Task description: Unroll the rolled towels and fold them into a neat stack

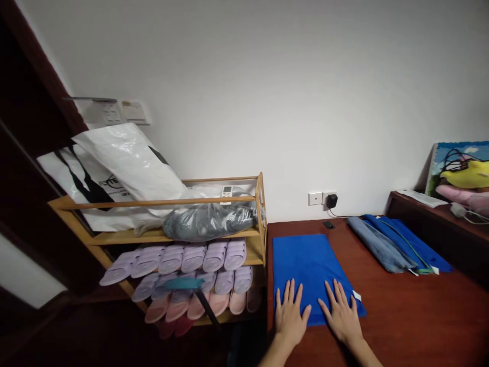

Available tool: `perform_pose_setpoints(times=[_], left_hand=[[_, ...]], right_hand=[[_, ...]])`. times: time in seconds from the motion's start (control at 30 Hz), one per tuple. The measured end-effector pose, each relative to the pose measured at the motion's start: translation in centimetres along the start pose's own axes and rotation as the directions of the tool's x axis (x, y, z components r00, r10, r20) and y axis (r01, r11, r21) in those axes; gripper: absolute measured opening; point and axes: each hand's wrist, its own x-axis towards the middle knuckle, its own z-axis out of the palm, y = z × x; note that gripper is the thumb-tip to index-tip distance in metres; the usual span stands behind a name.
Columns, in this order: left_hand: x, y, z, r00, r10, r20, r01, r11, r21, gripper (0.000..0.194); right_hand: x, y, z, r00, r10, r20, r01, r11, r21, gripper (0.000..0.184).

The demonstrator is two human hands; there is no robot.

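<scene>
A flat blue cloth, roughly rectangular, lies on the reddish-brown wooden table. My left hand rests palm down on its near left part, fingers spread. Beside it, my right hand lies palm down on the near right part, fingers also spread. A small white tag sticks out at the cloth's right edge, near my right fingertips. Neither hand grips anything. Farther right on the table lie a folded grey-blue cloth and another blue cloth with a green edge.
Left of the table stands a wooden shoe rack with several lilac and pink slippers. White bags sit on top. A black plug is in the wall socket. A raised dark ledge at right holds a yellow plush toy.
</scene>
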Motion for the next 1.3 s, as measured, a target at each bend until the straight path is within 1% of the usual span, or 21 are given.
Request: perform_pose_setpoints(times=[0.13,0.3,0.4,0.5,0.63,0.7,0.77,0.83,0.9,0.97,1.03,1.1,1.17,1.3], left_hand=[[3.6,-2.1,0.1,1.000,0.009,-0.023,-0.008,0.999,0.053,0.059],[7.7,-4.5,0.8,0.999,0.015,-0.039,-0.010,0.992,0.126,0.060],[9.6,-5.6,1.1,0.999,0.003,-0.047,0.003,0.991,0.136,0.060],[10.9,-6.3,1.1,0.999,0.002,-0.051,0.004,0.992,0.126,0.060],[11.6,-6.8,0.8,0.998,0.015,-0.067,-0.007,0.992,0.124,0.056],[11.5,-7.0,0.8,0.994,0.011,-0.105,0.003,0.992,0.129,0.055],[11.5,-7.0,0.8,0.986,-0.022,-0.163,0.044,0.990,0.133,0.056],[11.5,-7.0,1.0,0.978,-0.063,-0.198,0.090,0.987,0.134,0.055],[11.5,-6.9,1.2,0.979,-0.083,-0.188,0.110,0.985,0.135,0.054],[11.4,-6.8,1.2,0.981,-0.097,-0.168,0.121,0.983,0.135,0.052],[11.3,-6.7,1.2,0.978,-0.120,-0.169,0.143,0.981,0.133,0.052],[11.2,-6.6,1.0,0.973,-0.138,-0.185,0.163,0.978,0.130,0.051],[11.1,-6.6,0.7,0.971,-0.150,-0.185,0.176,0.975,0.132,0.050],[10.3,-6.7,0.3,0.967,-0.219,-0.128,0.240,0.954,0.181,0.049]], right_hand=[[3.9,-1.3,1.1,1.000,-0.003,0.001,0.003,0.999,-0.054,0.073],[8.4,-2.6,2.1,0.999,0.002,0.046,0.001,0.998,-0.058,0.072],[10.7,-3.2,2.5,0.996,0.008,0.085,-0.004,0.999,-0.043,0.072],[12.0,-3.6,2.8,0.996,0.004,0.090,-0.002,0.999,-0.032,0.072],[12.5,-3.7,2.6,0.997,-0.028,0.067,0.027,0.999,0.023,0.074],[12.5,-3.5,2.5,0.998,-0.031,0.058,0.027,0.997,0.076,0.073],[12.5,-3.4,2.6,1.000,0.008,0.026,-0.011,0.994,0.110,0.072],[12.5,-3.3,2.7,0.996,0.088,-0.029,-0.085,0.992,0.096,0.072],[12.4,-3.5,2.8,0.986,0.151,-0.075,-0.148,0.988,0.043,0.071],[12.2,-3.7,2.8,0.979,0.172,-0.109,-0.173,0.985,-0.006,0.068],[12.0,-3.8,2.7,0.977,0.169,-0.129,-0.174,0.984,-0.028,0.065],[11.8,-3.7,2.6,0.979,0.164,-0.122,-0.168,0.986,-0.023,0.063],[11.6,-3.3,2.8,0.984,0.158,-0.086,-0.159,0.987,0.000,0.062],[10.5,-1.9,3.3,0.989,0.142,-0.049,-0.140,0.989,0.045,0.064]])
